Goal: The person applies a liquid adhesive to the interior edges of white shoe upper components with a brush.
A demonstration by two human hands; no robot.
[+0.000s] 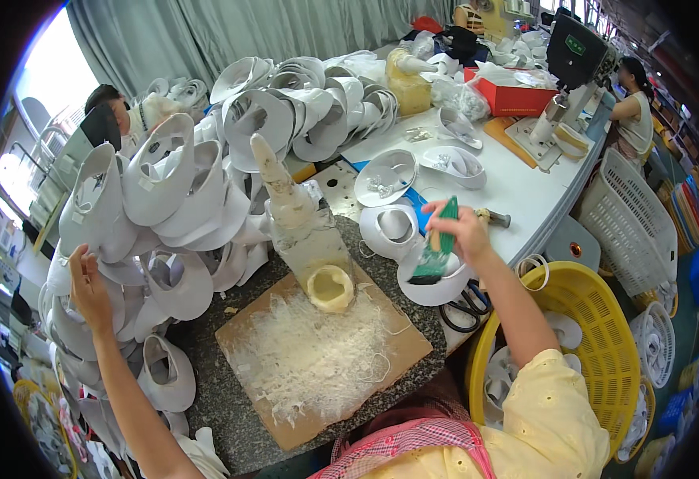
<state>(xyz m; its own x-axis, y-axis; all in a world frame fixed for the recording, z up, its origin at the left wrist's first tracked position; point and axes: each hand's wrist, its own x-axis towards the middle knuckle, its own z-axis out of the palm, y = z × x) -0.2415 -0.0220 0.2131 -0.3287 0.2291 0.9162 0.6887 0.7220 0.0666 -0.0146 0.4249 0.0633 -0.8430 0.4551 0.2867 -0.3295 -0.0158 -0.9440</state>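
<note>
My right hand (467, 233) grips a green brush (440, 239) with a dark lower end, held above white curved shoe pieces (433, 281) on the table. Its fingers are closed round the green part. On the left, my left hand (90, 291) is raised with fingers apart beside hanging stacks of white shoe uppers (158, 172); whether it touches them I cannot tell. Between my arms lies a brown board (325, 359) smeared with a whitish, glue-like coating. At its far edge stands a crusted plastic bottle (306, 235) with a cut opening facing me.
Black-handled scissors (469, 307) lie at the table's right edge, above a yellow basket (597, 343) holding white pieces. A grey crate (629, 223) stands farther right. A red box (517, 94) and a sewing machine (553, 116) are at the back. Other people sit far left and right.
</note>
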